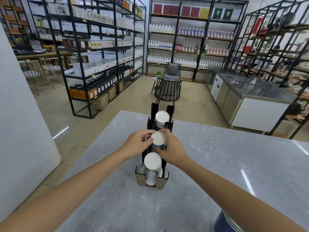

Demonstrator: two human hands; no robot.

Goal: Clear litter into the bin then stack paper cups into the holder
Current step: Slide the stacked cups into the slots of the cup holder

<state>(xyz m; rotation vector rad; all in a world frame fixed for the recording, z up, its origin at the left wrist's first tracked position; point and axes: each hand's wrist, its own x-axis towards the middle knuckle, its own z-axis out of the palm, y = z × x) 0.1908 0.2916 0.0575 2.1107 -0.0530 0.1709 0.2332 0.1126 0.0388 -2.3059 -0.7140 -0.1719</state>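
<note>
A black cup holder with three slots in a row stands on the grey marble table. Upside-down paper cup stacks fill it: a near stack, a middle stack and a far stack. My left hand grips the middle stack from the left, thumb on its white bottom edge. My right hand holds the same stack from the right, fingers wrapped around its side. No litter or bin is in view.
Part of a striped blue and white object shows under my right forearm at the table's near edge. Beyond the table stand two dark chairs, black shelving with bottles, and a steel counter at the right.
</note>
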